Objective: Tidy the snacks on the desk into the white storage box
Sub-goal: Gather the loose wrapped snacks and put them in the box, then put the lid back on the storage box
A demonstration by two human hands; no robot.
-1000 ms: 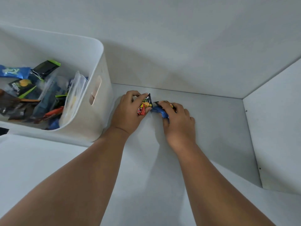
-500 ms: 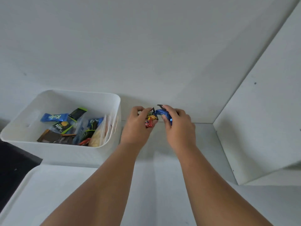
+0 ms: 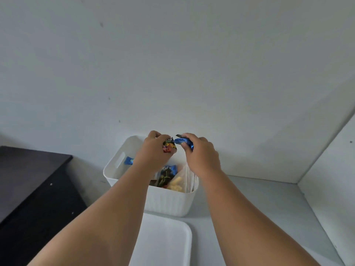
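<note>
Cabinet (image 3: 28, 179) panels, dark and matte, fill the left edge. Beside them the white box (image 3: 167, 202) stands on the grey desk (image 3: 259, 204); it is smooth plastic with a ribbed front wall and a slot handle in its left wall. Inside lie a blue wrapper (image 3: 128, 160), a black pouch (image 3: 166, 175) with white lettering too blurred to read, and a clear bag (image 3: 178, 184) of pale yellow pieces. A flat white slab (image 3: 163, 240) with rounded corners lies in front of the box. Above the box, the left hand (image 3: 153, 152) has its fingers curled round a glossy black-and-red packet (image 3: 169, 145), whose white print is only partly legible. The right hand (image 3: 201, 156) pinches a shiny blue packet (image 3: 184, 142), and the two packets are nearly touching. A pale board (image 3: 330, 169) walls the desk at the right.
</note>
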